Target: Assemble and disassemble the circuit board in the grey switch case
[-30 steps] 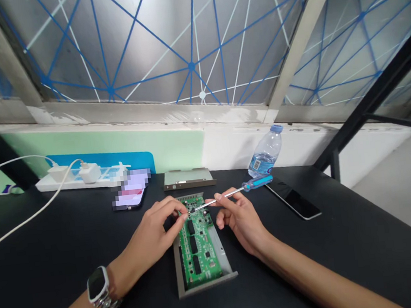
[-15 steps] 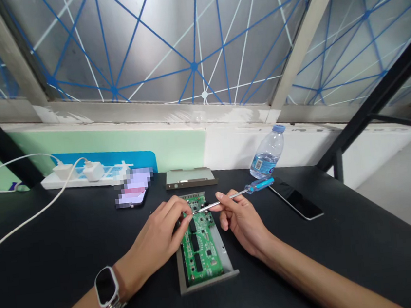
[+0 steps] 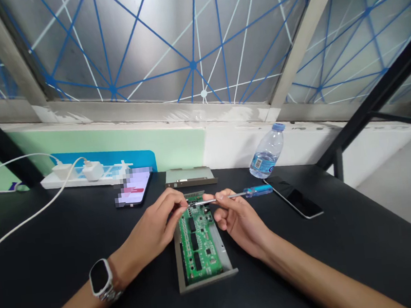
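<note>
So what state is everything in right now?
Screwdriver: held in the grip of the right hand.
Casing: open, its circuit board exposed.
Metal panel: lying apart from the casing.
Bottle: capped, partly filled.
Left phone: screen lit.
Right phone: screen dark.
Power strip: two plugs inserted.
Watch: strapped on, screen dark.

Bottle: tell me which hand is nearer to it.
Right. The right hand is in front of the bottle, slightly left; the left hand is farther left, by the circuit board.

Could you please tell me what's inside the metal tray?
The metal tray holds a green circuit board with black chips. The left hand hides part; the board covers whatever is beneath.
</note>
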Available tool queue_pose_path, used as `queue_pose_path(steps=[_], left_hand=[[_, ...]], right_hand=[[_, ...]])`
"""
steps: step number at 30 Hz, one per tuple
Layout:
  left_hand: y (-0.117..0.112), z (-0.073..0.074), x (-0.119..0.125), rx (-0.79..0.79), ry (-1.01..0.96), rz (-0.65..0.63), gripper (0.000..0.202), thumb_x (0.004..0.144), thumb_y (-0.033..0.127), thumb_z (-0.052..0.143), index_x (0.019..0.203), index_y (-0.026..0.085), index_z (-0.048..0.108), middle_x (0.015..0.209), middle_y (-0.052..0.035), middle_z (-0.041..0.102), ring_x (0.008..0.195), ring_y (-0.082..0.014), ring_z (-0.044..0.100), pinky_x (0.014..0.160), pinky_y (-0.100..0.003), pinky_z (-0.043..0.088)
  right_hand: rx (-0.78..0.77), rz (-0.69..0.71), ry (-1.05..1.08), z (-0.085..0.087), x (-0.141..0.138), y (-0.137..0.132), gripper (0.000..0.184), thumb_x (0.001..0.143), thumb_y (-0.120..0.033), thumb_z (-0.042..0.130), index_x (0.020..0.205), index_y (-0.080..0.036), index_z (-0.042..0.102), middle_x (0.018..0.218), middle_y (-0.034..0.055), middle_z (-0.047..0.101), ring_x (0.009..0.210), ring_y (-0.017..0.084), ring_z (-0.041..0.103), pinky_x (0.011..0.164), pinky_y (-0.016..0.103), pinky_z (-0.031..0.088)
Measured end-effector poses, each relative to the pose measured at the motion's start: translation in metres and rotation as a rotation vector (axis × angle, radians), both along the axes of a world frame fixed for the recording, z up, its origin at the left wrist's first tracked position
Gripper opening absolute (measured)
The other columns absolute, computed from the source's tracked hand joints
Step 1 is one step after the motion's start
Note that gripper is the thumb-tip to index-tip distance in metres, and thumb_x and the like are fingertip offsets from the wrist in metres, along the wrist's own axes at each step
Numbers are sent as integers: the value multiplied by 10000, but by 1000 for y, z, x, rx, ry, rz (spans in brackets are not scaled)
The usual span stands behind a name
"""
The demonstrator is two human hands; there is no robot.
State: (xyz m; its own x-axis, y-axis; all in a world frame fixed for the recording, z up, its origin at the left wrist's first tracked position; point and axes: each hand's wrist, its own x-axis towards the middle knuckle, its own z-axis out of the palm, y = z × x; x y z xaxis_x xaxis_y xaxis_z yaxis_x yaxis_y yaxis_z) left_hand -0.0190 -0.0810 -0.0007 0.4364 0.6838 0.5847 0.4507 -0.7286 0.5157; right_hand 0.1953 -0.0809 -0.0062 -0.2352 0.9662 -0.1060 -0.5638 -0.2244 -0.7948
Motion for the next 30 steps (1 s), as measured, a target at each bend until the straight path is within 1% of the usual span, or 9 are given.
queue_pose_path(steps=[3,6,8,11,13,17,21,27,30], left_hand=[[3,8,-7,17,25,-2,120,992,146,407,963,212,502,962,-32,543,883,-152,550,787,-284,444],[11,12,-22,74,25,74,110,989,165,415,949,209,508,946,-33,551,850,-153,545,759,-276,441],[21,11,-36,77,85,129,95,984,209,436,940,208,519,930,-32,566,823,-159,549,744,-278,442],[35,4,-56,-39,261,170,129,972,281,455,929,213,557,877,-23,596,774,-171,566,708,-283,443],[40,0,-64,-89,337,174,158,952,282,451,879,207,569,863,-31,615,765,-180,576,705,-293,444],[41,-1,-65,-177,448,152,191,914,236,412,834,187,579,861,-61,633,780,-201,583,726,-322,451],[38,-1,-64,-232,535,215,202,899,208,389,813,179,569,859,-79,622,785,-221,577,736,-349,442],[44,-13,-71,-238,600,244,201,887,188,402,793,183,581,869,-85,614,814,-237,582,746,-357,439],[45,-15,-72,-234,606,244,210,883,181,408,794,181,598,863,-85,617,809,-235,590,746,-359,449]], right_hand=[[-13,-1,34,1,1,0,207,800,-256,767,809,-187,573,1101,79,740,553,89,664,411,157,477],[-19,-66,47,3,6,4,200,794,-237,769,811,-187,576,1141,70,730,563,77,665,420,147,477],[-5,-119,31,3,10,9,213,792,-231,769,802,-184,562,1146,73,729,566,77,666,424,146,472],[27,-153,-19,2,14,13,238,799,-247,764,807,-182,536,1129,89,733,556,89,665,427,162,471],[30,-141,-48,0,14,12,246,806,-258,760,820,-180,527,1113,99,736,546,93,660,429,171,472],[46,-103,-97,-3,9,8,250,819,-271,749,835,-173,519,1070,118,742,529,94,651,431,177,468],[58,-69,-129,-3,6,6,262,820,-286,747,834,-175,510,1033,113,748,524,100,651,440,187,473],[87,-46,-152,-4,5,6,256,838,-290,731,836,-179,500,1022,105,748,517,99,648,450,194,485],[92,-35,-151,-4,5,6,264,837,-298,732,832,-180,496,1011,101,748,508,96,644,453,198,493]])
